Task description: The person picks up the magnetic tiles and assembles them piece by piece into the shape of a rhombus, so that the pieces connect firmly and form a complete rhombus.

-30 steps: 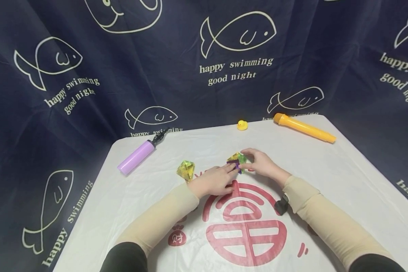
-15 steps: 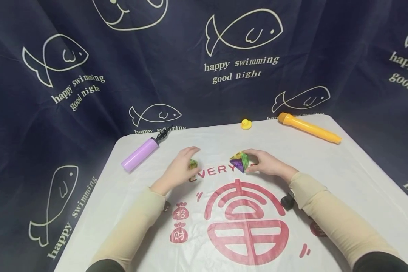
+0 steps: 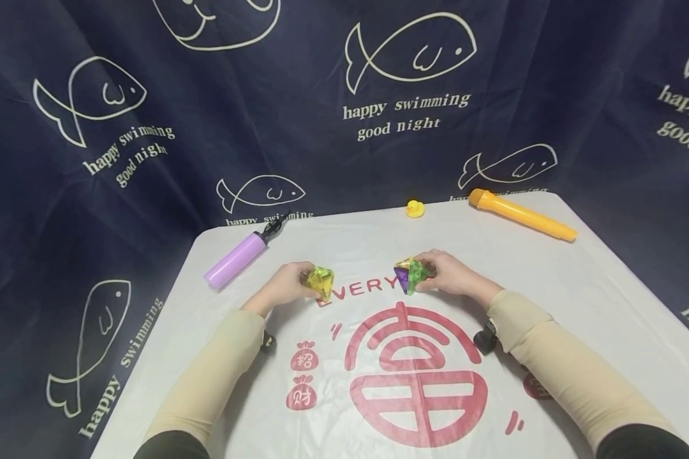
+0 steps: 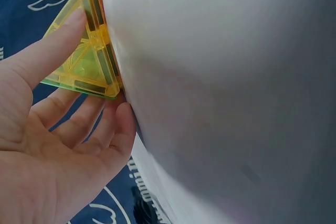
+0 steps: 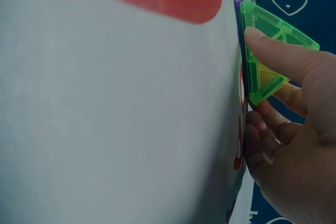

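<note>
On the left, my left hand [image 3: 284, 284] holds a small pyramid of translucent yellow and green magnetic tiles [image 3: 320, 282]. The left wrist view has the thumb on a yellow triangular tile [image 4: 79, 64] and the fingers at the far side. To the right of it, a second pyramid of green, purple and yellow tiles [image 3: 411, 276] is pinched by my right hand [image 3: 452, 274]. In the right wrist view, the thumb presses a green triangular tile [image 5: 275, 35], with a purple tile edge [image 5: 241, 35] beside it. A gap separates the two pyramids.
A purple hand pump [image 3: 237, 260] lies at the back left of the white-covered table [image 3: 172, 357]. Along the back edge are a yellow rubber duck [image 3: 415, 209] and an orange toy microphone [image 3: 522, 215]. Behind hangs a dark blue printed curtain [image 3: 321, 146].
My left hand has left the purple-sided pyramid, moved left and taken hold of the yellow-green one. My right hand stays on its pyramid, which has turned to show more green.
</note>
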`<state>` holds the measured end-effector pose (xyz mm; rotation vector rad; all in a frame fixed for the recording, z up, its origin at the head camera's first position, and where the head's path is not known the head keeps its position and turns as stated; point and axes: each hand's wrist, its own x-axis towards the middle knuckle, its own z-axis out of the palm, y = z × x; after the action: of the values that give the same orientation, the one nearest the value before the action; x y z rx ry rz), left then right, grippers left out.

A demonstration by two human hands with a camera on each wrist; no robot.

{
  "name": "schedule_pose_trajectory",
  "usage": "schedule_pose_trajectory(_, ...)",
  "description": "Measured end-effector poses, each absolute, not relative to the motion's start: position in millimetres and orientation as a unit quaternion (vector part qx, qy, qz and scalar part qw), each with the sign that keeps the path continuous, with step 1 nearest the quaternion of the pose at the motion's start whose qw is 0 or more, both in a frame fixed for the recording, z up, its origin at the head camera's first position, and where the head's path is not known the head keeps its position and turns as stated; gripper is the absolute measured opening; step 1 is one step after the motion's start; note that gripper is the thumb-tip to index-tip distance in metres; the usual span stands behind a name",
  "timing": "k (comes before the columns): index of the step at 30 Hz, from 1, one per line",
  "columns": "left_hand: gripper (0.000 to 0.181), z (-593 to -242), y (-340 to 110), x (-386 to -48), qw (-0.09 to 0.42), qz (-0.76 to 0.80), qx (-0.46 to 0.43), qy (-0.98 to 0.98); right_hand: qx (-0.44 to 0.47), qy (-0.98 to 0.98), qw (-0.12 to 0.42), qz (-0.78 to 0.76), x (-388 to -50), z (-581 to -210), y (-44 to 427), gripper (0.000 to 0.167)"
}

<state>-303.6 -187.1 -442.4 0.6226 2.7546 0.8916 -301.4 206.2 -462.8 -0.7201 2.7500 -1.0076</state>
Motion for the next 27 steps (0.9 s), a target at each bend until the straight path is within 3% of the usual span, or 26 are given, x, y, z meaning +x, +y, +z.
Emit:
schedule_pose_trajectory(6, 0.042, -442.5, -165.7, -306.9, 0.076, 0.297, 0.226, 0.925, -0.215, 0.916, 0.081, -0.330, -299.4, -462.4, 204.4, 0.065)
schedule_pose_trajectory(16, 0.043, -442.4, -119.3, -306.6, 0.097, 0.305, 0.206, 0.925, -0.182, 0.914, 0.080, -0.353, -300.1, -456.7, 195.6, 0.045)
schedule_pose_trajectory(27, 0.043, -441.0, -92.8, -309.8, 0.110, 0.320, 0.220, 0.915, -0.185, 0.905, 0.072, -0.377, -300.4, -453.3, 186.9, 0.036)
